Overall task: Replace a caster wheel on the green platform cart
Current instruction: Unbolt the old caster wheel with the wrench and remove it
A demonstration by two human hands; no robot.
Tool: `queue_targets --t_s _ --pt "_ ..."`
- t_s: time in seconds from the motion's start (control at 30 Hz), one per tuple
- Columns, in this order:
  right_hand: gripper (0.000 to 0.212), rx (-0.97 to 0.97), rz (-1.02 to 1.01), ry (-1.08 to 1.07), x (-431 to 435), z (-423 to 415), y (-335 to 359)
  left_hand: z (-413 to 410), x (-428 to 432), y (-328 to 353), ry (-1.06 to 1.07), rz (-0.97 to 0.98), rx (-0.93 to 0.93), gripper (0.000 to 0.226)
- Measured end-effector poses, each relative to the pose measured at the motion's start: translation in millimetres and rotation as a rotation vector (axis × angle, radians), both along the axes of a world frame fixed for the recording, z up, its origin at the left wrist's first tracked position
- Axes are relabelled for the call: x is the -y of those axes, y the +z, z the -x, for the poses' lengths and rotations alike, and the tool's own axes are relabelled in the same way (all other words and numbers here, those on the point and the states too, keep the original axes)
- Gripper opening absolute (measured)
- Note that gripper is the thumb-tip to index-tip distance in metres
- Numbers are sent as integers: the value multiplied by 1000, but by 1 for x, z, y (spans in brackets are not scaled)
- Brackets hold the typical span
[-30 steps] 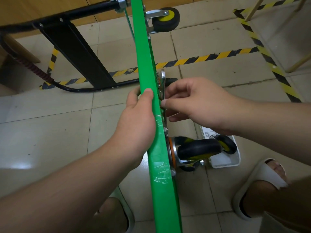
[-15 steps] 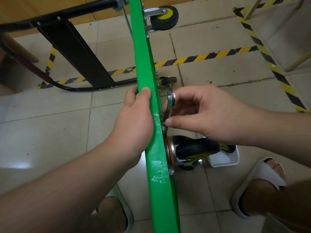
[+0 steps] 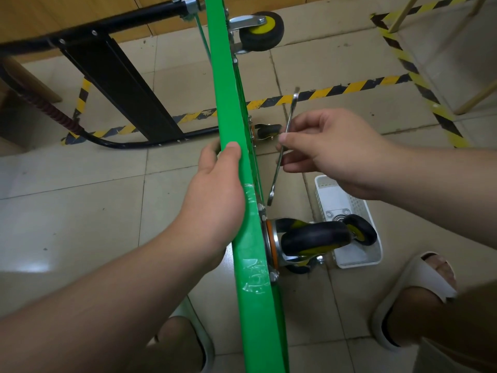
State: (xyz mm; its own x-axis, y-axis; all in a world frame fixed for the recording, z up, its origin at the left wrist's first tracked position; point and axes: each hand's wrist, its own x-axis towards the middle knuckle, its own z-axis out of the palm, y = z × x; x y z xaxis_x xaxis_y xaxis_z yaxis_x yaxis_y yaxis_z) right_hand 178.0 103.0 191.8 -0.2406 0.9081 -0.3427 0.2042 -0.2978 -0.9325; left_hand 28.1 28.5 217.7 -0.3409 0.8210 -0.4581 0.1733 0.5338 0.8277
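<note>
The floor [image 3: 80, 211] was laid in large, glossy beige tiles with thin dark joints. Worn yellow-and-black striped hazard tape [image 3: 349, 88] crossed it from nine towards two o'clock, and wood-grain panelling [image 3: 67, 12] closed the room at eleven o'clock. The green platform cart [image 3: 223, 90] stood on its long edge, its smooth painted deck running as a narrow band from twelve to six o'clock, with its black tubular handle [image 3: 107, 22] lying off to ten o'clock. The left hand [image 3: 215, 189] was clasped over the deck's upper edge at the centre, thumb on top. The right hand [image 3: 330, 152], at two o'clock of the left, pinched a slim, flat silver steel wrench [image 3: 282, 146] at mid-shaft. The wrench was tilted, and its lower open end lay close to the deck's underside; contact with a bolt could not be made out. Just below it, at five o'clock, a mounted caster [image 3: 314, 240] with black rubber tread, yellow hub and bright steel fork stuck out from the underside. Beside it on the tiles sat a white perforated plastic basket [image 3: 322, 189] holding a loose caster [image 3: 361, 230] of the same kind.
</note>
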Motion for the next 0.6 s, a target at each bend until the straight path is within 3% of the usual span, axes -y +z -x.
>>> queue_targets --t_s 0.27,0.6 --pt "15 -14 219 -45 -8 8 -17 0 1 1 15 5 -9 34" --pt "15 40 236 65 -4 21 -27 1 1 1 22 4 0 36"
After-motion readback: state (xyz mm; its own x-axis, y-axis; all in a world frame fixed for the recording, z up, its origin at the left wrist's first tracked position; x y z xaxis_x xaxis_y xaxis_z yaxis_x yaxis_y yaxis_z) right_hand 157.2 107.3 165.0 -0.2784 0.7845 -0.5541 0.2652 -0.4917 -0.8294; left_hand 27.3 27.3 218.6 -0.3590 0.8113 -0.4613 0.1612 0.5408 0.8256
